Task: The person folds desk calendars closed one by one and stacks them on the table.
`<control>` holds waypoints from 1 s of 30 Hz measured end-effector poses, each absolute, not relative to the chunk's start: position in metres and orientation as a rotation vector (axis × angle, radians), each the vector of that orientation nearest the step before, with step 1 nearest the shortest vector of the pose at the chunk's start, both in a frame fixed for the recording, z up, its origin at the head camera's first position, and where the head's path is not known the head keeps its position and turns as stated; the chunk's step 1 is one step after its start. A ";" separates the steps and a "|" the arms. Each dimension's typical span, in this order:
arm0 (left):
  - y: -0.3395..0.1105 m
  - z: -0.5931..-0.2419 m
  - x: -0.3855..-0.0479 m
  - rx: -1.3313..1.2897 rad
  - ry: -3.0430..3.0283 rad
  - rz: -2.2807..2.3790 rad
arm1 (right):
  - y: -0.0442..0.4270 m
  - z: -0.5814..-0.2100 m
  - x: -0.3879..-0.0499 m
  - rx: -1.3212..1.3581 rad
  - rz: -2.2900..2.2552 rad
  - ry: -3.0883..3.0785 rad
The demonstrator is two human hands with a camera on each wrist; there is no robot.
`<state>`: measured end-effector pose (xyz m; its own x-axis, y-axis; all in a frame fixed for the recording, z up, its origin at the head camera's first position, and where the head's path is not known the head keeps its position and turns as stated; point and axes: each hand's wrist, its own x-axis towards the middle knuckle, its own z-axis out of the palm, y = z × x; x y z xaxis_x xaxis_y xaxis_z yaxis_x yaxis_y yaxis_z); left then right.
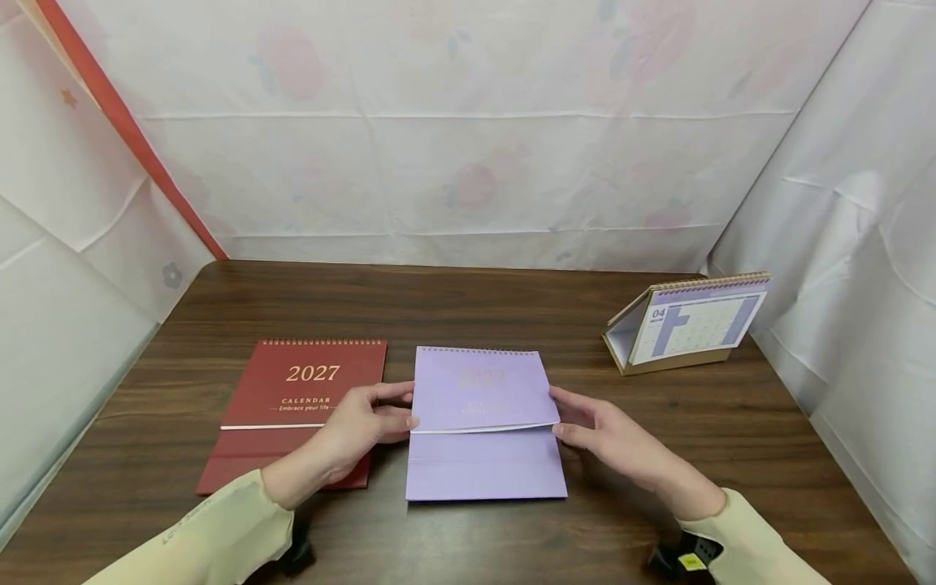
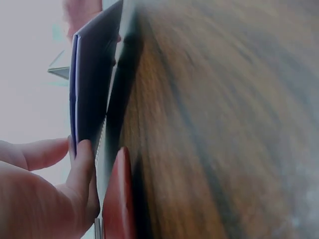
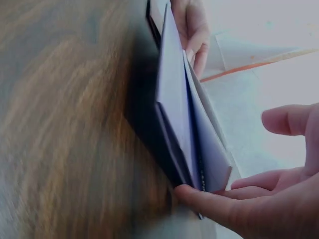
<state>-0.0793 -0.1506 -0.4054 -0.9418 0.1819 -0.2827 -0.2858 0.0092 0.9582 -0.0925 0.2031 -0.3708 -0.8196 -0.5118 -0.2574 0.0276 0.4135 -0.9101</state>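
A purple 2027 calendar (image 1: 483,467) lies between the hands, its spiral at the far edge and its upper flap (image 3: 212,149) parted from the part below. At its left edge, my left hand (image 1: 358,431) pinches it, thumb on one face and fingers on the other, as the left wrist view shows at the calendar's edge (image 2: 92,89). My right hand (image 1: 621,443) is at the right edge. In the right wrist view its lower finger (image 3: 214,201) touches the calendar, while the thumb (image 3: 284,119) stands apart. Shadow shows beneath the calendar.
A red 2027 calendar (image 1: 314,374) lies on the wooden table (image 1: 468,305) at the left, partly under my left forearm. A desk calendar (image 1: 695,325) with an open month page stands at the back right. White patterned cloth (image 1: 468,138) hangs behind and beside the table.
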 end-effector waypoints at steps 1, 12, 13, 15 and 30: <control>-0.151 -0.406 -0.080 -0.117 1.946 2.020 | 0.203 -0.371 -0.092 -0.383 -1.450 2.125; -0.167 -0.399 -0.084 -0.129 1.967 1.978 | 0.193 -0.376 -0.089 -0.290 -1.784 1.968; -0.171 -0.398 -0.084 -0.123 1.979 1.964 | 0.191 -0.376 -0.089 -0.293 -1.797 1.969; -0.178 -0.396 -0.084 -0.108 1.998 1.945 | 0.184 -0.376 -0.089 -0.294 -1.810 1.967; -0.244 -0.386 -0.070 -0.196 2.225 1.778 | 0.113 -0.382 -0.104 -0.540 -1.741 2.040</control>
